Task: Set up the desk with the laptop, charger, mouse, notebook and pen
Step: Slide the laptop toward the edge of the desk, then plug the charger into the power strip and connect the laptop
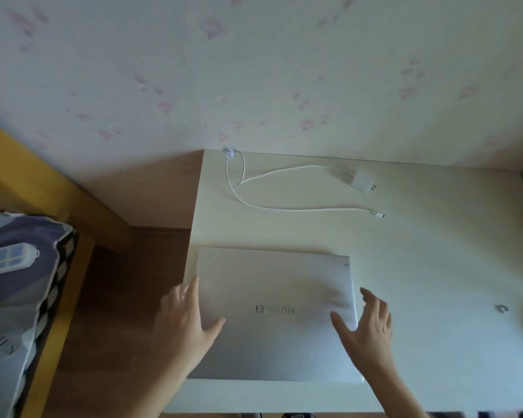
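A closed silver laptop (275, 297) lies flat near the front left of the white desk (435, 251), its logo upside down to me. My left hand (184, 324) is at its left edge, thumb on the lid and fingers spread along the side. At the laptop's right edge my right hand (367, 327) has its fingers apart and its thumb over the lid. A white charger block (362, 181) lies at the back of the desk, and its cable (284, 208) loops left and ends in a plug (378, 214). No mouse, notebook or pen is in view.
A small pale object (502, 309) sits on the desk at the right. A cable clip (228, 152) holds the cable at the back left corner, against the flowered wall. Left of the desk are wooden floor (127, 297), a yellow bed frame (43, 191) and a pillow (15, 282).
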